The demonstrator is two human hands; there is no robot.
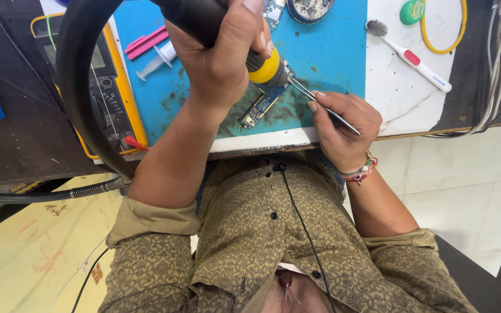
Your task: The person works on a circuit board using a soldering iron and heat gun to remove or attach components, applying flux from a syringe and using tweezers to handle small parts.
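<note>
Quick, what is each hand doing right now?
Left hand: closed around the black, yellow-tipped tool handle.
Right hand: closed, pinching metal tweezers at the circuit board.

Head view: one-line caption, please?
Left hand holds hot-air tool over circuit board; right hand steadies it with tweezers.

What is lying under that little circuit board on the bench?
The circuit board lies on a blue mat, stained dark around it. The left hand and its yellow-collared tool cover the board's upper end, so what lies there is hidden.
</note>
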